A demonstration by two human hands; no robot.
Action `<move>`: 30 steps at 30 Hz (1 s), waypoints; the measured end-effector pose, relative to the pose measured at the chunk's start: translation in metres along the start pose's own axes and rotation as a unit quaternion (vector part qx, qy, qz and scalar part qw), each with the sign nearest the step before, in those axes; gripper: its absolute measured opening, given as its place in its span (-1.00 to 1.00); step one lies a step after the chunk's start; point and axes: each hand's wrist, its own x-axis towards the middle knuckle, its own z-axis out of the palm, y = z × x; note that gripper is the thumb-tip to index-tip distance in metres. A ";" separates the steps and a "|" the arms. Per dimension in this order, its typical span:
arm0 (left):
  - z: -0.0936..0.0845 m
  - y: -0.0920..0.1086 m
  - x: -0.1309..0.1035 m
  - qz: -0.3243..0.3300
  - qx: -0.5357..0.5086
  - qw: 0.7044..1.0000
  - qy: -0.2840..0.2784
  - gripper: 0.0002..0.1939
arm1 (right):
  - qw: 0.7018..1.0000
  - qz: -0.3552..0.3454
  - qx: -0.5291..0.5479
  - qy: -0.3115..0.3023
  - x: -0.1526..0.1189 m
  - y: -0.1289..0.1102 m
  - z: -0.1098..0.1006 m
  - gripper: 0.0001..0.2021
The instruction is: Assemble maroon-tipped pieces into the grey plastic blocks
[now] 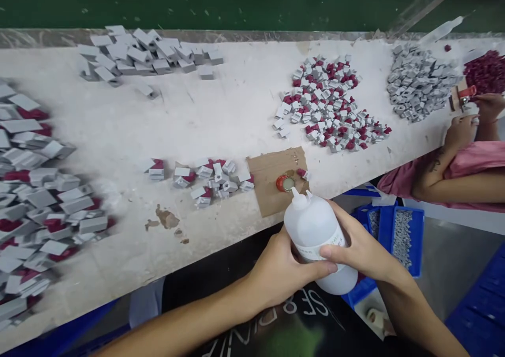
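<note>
Both of my hands grip a white squeeze bottle with a label round its middle. My left hand wraps its near-left side, the thumb lying across the front. On the right side, my right hand closes round it with its thumb over the label. The tilted bottle's nozzle points toward a piece of brown cardboard on the table edge. A bottle cap lies on the cardboard, close to the nozzle. Left of the cardboard sit several small grey-and-maroon plastic pieces.
Larger grey-and-maroon pieces pile up at the left. Grey blocks lie at the back, a mixed heap at centre right. A co-worker's hands work beside grey parts. Blue bins stand below the table.
</note>
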 end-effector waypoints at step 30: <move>0.004 0.006 -0.001 -0.036 -0.095 0.994 -0.046 -0.30 | 0.997 0.065 -0.033 -0.017 -0.010 -0.014 -0.004 -0.14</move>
